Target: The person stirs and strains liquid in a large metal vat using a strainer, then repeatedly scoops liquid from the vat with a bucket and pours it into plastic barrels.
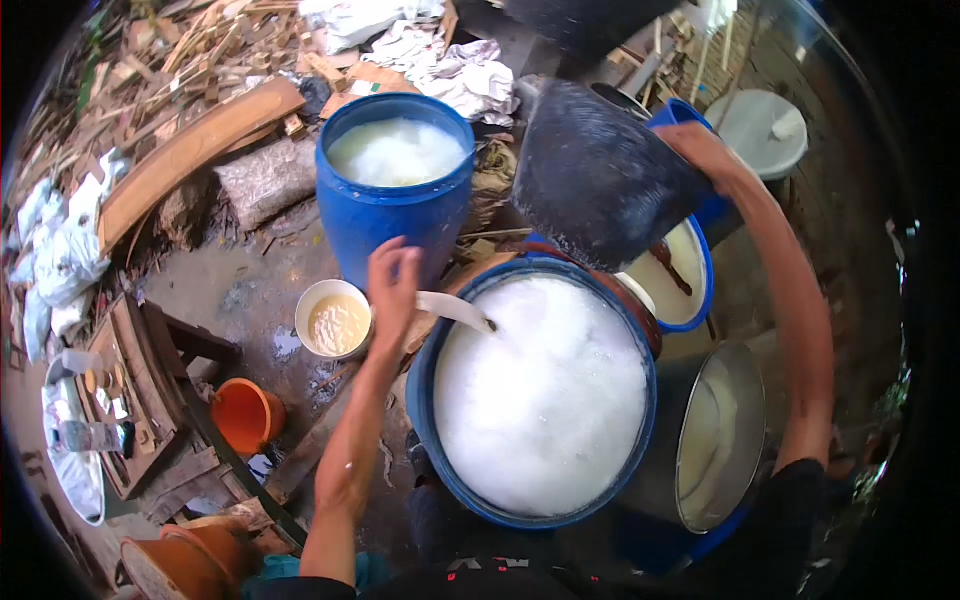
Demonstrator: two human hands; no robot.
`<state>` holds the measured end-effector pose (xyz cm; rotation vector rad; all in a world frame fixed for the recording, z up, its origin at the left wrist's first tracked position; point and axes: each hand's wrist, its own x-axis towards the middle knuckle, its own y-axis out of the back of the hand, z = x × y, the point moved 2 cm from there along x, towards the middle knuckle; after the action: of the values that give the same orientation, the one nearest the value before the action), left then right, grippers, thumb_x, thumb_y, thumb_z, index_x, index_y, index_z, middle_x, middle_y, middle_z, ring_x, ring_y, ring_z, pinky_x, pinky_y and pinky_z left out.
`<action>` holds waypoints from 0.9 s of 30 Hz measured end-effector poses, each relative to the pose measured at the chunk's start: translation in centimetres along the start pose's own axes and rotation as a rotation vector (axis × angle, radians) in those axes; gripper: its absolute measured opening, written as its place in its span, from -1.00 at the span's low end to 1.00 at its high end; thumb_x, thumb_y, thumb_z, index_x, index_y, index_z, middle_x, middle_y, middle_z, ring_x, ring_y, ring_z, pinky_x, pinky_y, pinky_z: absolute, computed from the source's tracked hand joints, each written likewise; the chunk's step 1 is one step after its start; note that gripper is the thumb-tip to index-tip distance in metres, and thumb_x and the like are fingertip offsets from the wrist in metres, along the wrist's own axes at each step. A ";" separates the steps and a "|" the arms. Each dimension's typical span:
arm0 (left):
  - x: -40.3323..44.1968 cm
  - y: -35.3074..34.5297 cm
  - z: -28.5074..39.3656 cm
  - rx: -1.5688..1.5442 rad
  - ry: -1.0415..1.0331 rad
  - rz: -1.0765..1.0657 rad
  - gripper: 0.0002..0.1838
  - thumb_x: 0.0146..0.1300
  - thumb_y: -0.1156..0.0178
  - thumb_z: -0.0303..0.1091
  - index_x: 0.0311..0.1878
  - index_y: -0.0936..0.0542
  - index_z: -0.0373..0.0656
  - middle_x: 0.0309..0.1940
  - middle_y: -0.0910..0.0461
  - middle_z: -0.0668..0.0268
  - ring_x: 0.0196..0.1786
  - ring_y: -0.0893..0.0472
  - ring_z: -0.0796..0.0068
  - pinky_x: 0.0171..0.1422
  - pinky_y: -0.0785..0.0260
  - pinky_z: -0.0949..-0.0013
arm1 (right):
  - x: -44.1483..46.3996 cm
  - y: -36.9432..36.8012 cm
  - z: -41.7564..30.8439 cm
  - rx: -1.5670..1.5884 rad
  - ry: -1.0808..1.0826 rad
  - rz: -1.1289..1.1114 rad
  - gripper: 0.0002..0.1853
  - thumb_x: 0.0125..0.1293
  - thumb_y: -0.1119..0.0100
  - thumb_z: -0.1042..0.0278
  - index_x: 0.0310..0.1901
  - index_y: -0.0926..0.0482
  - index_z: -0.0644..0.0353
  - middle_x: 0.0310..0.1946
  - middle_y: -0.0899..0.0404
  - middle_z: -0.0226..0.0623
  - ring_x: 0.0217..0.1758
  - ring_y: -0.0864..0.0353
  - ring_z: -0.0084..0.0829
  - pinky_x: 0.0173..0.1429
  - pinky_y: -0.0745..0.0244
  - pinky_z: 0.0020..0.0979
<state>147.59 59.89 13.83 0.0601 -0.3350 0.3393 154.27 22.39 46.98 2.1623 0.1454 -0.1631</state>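
Observation:
A large blue drum point(425, 440) full of white foam point(545, 400) stands right in front of me. Above its far rim, a dark, scuffed bucket point(605, 170) is tilted, and my right hand point(700, 155) grips its right side. Its inside is turned out of sight. My left hand point(393, 285) is raised left of the drum with fingers loosely bent; nothing shows between them. Beside it, a curved white pipe-like piece point(455, 308) crosses the drum's rim, its dark tip over the foam. Whether the hand touches this piece is unclear.
Another blue drum point(395, 215) with foam stands beyond. A white bucket point(335, 318) of pale liquid and an orange bucket point(248, 415) are at left, near a wooden bench point(135, 400). A blue-rimmed tub point(708, 285) and round sieve point(720, 440) lie right. Scrap wood point(170, 60) covers the back.

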 end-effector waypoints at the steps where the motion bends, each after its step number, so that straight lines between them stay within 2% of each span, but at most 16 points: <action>1: -1.0 1.7 -1.0 0.057 0.053 -0.007 -0.79 0.42 -0.27 -0.24 -0.06 -0.69 -0.16 0.21 -0.55 0.14 0.25 -0.52 0.27 0.23 -0.42 0.16 | -4.1 0.6 2.6 0.224 -0.033 0.077 -0.64 0.42 -0.14 0.22 0.08 -0.67 0.29 -0.08 -0.70 -0.39 -0.12 -0.64 -0.59 0.00 -0.52 -0.46; 3: -2.8 5.9 -5.5 0.316 -0.129 -0.064 -0.78 0.45 -0.23 -0.29 0.01 -0.67 -0.21 0.13 -0.60 0.16 0.21 -0.54 0.27 0.23 -0.42 0.26 | -12.6 1.8 7.4 0.467 -0.115 0.206 -0.67 0.44 -0.11 0.21 0.01 -0.71 0.26 -0.13 -0.70 -0.41 -0.18 -0.65 -0.61 -0.07 -0.51 -0.48; 4: -3.8 7.7 -6.8 0.287 0.128 -0.039 -0.74 0.45 -0.22 -0.33 0.10 -0.64 -0.26 0.11 -0.61 0.16 0.17 -0.58 0.26 0.27 -0.42 0.25 | -17.0 2.5 9.3 0.515 -0.130 0.307 -0.70 0.43 -0.14 0.20 -0.01 -0.69 0.23 -0.17 -0.70 -0.44 -0.18 -0.65 -0.62 -0.06 -0.51 -0.51; 5: -4.7 10.6 -10.2 0.312 0.143 -0.150 -0.67 0.45 -0.22 -0.33 0.17 -0.58 -0.32 0.09 -0.62 0.15 0.13 -0.61 0.28 0.30 -0.42 0.25 | -21.1 3.5 11.8 0.557 -0.149 0.418 -0.72 0.43 -0.17 0.19 -0.03 -0.68 0.20 -0.20 -0.69 -0.46 -0.19 -0.65 -0.63 -0.06 -0.51 -0.53; 9: -10.4 19.0 -13.1 0.620 0.113 -0.155 -0.71 0.45 -0.17 -0.33 0.01 -0.61 -0.42 -0.16 -0.67 0.11 -0.11 -0.59 0.32 0.07 -0.44 0.30 | -35.1 6.2 27.2 0.756 -0.210 0.428 -0.84 0.37 -0.26 0.24 -0.20 -0.61 0.14 -0.31 -0.64 -0.42 -0.24 -0.65 -0.55 -0.09 -0.58 -0.46; 11: -13.5 23.3 -13.2 0.726 0.076 -0.214 -0.67 0.44 -0.20 -0.31 0.07 -0.60 -0.41 -0.08 -0.67 -0.02 -0.04 -0.64 0.19 0.09 -0.48 0.17 | -41.3 6.0 33.4 0.875 -0.333 0.422 -0.81 0.41 -0.22 0.26 -0.07 -0.57 0.15 -0.26 -0.64 -0.39 -0.22 -0.65 -0.55 -0.10 -0.59 -0.45; 12: -16.2 24.8 -11.0 0.721 0.258 -0.207 -0.57 0.46 -0.17 -0.18 0.12 -0.59 -0.42 0.02 -0.64 -0.11 0.07 -0.64 0.05 0.21 -0.46 0.12 | -43.4 5.5 36.4 0.991 -0.403 0.364 -0.75 0.44 -0.18 0.27 0.06 -0.52 0.17 -0.22 -0.64 -0.37 -0.19 -0.65 -0.54 -0.11 -0.61 -0.43; 13: -17.0 27.9 -11.3 1.053 0.331 -0.378 -0.48 0.49 -0.11 -0.06 0.15 -0.59 -0.41 0.10 -0.61 -0.15 0.12 -0.61 -0.06 0.28 -0.43 0.11 | -45.3 4.8 39.8 0.993 -0.512 0.391 -0.74 0.44 -0.18 0.25 0.05 -0.52 0.18 -0.23 -0.65 -0.33 -0.22 -0.66 -0.51 -0.16 -0.62 -0.40; 14: -20.2 29.2 -10.1 1.091 0.189 -0.248 -0.47 0.47 -0.09 -0.03 0.13 -0.62 -0.39 0.06 -0.66 -0.14 0.07 -0.66 -0.08 0.20 -0.45 0.08 | -46.8 4.3 43.6 0.989 -0.615 0.411 -0.73 0.44 -0.17 0.23 0.04 -0.52 0.19 -0.25 -0.65 -0.29 -0.25 -0.66 -0.47 -0.20 -0.63 -0.36; 15: -22.7 30.0 -9.5 1.036 0.123 -0.146 -0.50 0.47 -0.10 -0.06 0.08 -0.63 -0.40 -0.02 -0.68 -0.13 0.00 -0.67 -0.09 0.13 -0.46 0.04 | -48.3 3.8 47.8 0.947 -0.683 0.401 -0.73 0.46 -0.14 0.24 0.05 -0.51 0.20 -0.24 -0.65 -0.29 -0.27 -0.67 -0.48 -0.22 -0.63 -0.37; 18: -29.4 30.5 -4.8 1.215 0.395 -0.306 -0.55 0.47 -0.09 -0.10 -0.01 -0.65 -0.39 -0.13 -0.70 -0.07 -0.10 -0.67 -0.07 0.05 -0.48 0.04 | -52.6 0.4 63.1 0.744 -0.938 0.331 -0.80 0.42 -0.19 0.26 -0.08 -0.59 0.20 -0.39 -0.64 -0.31 -0.41 -0.65 -0.47 -0.30 -0.60 -0.39; 20: -33.8 33.3 -4.1 1.151 0.524 -0.467 -0.57 0.47 -0.08 -0.12 0.02 -0.65 -0.36 -0.10 -0.70 -0.06 -0.07 -0.67 -0.05 0.06 -0.48 0.07 | -54.2 -2.4 69.5 0.466 -1.116 0.375 -0.76 0.37 -0.26 0.22 -0.15 -0.64 0.25 -0.40 -0.67 -0.21 -0.42 -0.70 -0.36 -0.27 -0.63 -0.30; 21: -35.4 34.4 -4.1 1.050 0.626 -0.553 -0.58 0.46 -0.08 -0.14 0.07 -0.65 -0.34 -0.05 -0.69 -0.08 -0.02 -0.67 -0.05 0.10 -0.47 0.09 | -54.8 -3.3 70.7 0.169 -1.255 0.407 -0.73 0.33 -0.28 0.23 -0.14 -0.66 0.31 -0.27 -0.72 -0.04 -0.24 -0.77 -0.13 -0.13 -0.66 -0.17; 22: -37.0 33.6 -2.1 1.057 0.670 -0.581 -0.58 0.46 -0.08 -0.14 0.07 -0.65 -0.35 -0.05 -0.69 -0.08 -0.02 -0.66 -0.05 0.10 -0.47 0.09 | -56.7 -6.8 77.0 -0.224 -1.147 0.468 -0.65 0.33 -0.24 0.27 0.03 -0.61 0.35 -0.15 -0.70 0.11 -0.05 -0.74 0.10 0.00 -0.63 -0.02; 24: -38.5 31.0 1.1 1.094 0.739 -0.578 -0.58 0.47 -0.08 -0.15 0.07 -0.64 -0.35 -0.05 -0.69 -0.09 -0.02 -0.66 -0.05 0.11 -0.46 0.09 | -59.0 -11.2 80.2 -0.435 -1.108 0.400 -0.61 0.40 -0.13 0.30 0.20 -0.51 0.24 -0.06 -0.67 0.15 0.05 -0.68 0.18 0.11 -0.59 0.03; 27: -39.7 26.9 5.2 1.120 0.791 -0.581 -0.58 0.47 -0.07 -0.16 0.08 -0.64 -0.36 -0.05 -0.68 -0.10 -0.02 -0.66 -0.05 0.11 -0.46 0.10 | -61.1 -19.9 86.5 -0.501 -1.108 0.572 -0.66 0.44 -0.04 0.34 0.21 -0.51 0.07 -0.05 -0.64 0.01 0.03 -0.67 0.06 0.12 -0.60 -0.01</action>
<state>101.64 72.07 5.57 1.0717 0.6884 -0.0817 85.49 -40.67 -6.88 1.2958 -0.9452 -0.8445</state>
